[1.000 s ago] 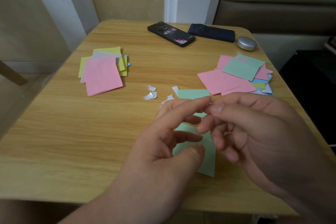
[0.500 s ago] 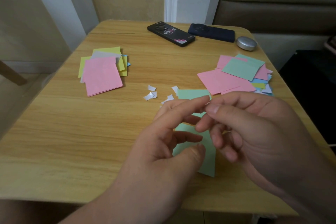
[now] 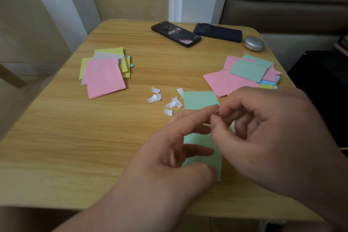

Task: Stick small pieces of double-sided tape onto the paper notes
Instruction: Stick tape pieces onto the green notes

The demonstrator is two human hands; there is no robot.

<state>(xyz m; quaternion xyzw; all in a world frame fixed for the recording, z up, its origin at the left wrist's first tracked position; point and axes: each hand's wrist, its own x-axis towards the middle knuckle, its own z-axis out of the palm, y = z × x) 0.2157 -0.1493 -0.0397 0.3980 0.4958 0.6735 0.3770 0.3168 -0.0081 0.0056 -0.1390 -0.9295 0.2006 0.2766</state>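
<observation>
A green paper note (image 3: 200,100) lies on the wooden table (image 3: 75,147), showing above and below my hands. My left hand (image 3: 169,149) hovers over it with the index finger stretched right and the thumb resting on the note's lower part. My right hand (image 3: 267,133) meets that fingertip, its thumb and index finger pinching a tiny pale piece of tape (image 3: 217,112), which is mostly hidden. Several white tape scraps (image 3: 174,104) lie just left of the note.
A pile of notes with pink on top (image 3: 104,77) sits at the left, and a spread pile with a green note on top (image 3: 248,70) at the right. Two dark phones (image 3: 176,34) (image 3: 218,32) and a silver round case (image 3: 254,43) lie at the far edge.
My right hand's fingers have curled in a little, and its thumb tip now sits just under my left index fingertip. The note and both piles have not moved.
</observation>
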